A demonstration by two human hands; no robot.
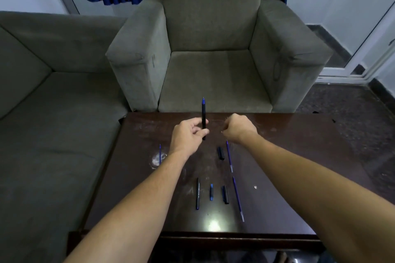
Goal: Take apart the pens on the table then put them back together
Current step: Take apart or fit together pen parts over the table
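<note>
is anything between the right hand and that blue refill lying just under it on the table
Nothing visible blocks it. The right hand hovers closed just above the far end of the blue refill, with bare table around. The nearest thing is a black cap lying beside the refill, on its left, apart from it.

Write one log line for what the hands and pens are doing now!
left hand: holds black pen upright | right hand: closed fist, contents unclear | table: loose caps, refills, barrel | stage: pens apart
</note>
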